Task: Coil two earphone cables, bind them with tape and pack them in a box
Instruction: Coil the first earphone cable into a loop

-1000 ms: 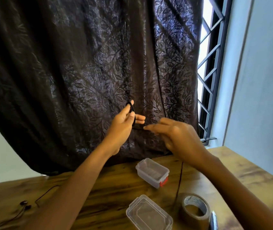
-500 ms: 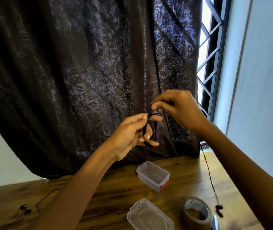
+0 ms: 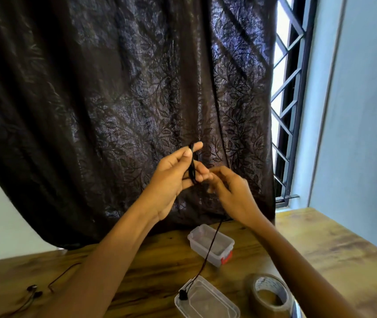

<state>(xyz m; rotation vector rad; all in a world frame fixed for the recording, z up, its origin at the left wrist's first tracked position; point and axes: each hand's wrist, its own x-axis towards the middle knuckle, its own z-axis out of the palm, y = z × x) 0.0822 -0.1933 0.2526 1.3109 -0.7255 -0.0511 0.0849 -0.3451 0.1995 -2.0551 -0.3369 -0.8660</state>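
Above the table, the thin black earphone cable [image 3: 192,165] is wound in a small coil round the fingers of the left hand [image 3: 171,180], with the thumb pressing it. The right hand [image 3: 231,191], fingers curled and blurred, seems to pinch the loose strand, whose tail hangs onto the clear plastic lid [image 3: 208,304].

The first coil looks part made. Taping, the second black earphone cable [image 3: 33,292] lying at the left, and packing all remain.

Count: two cables, one clear plastic box [image 3: 202,254], one lid and one brown tape roll [image 3: 254,297], on the wooden table [image 3: 150,271].
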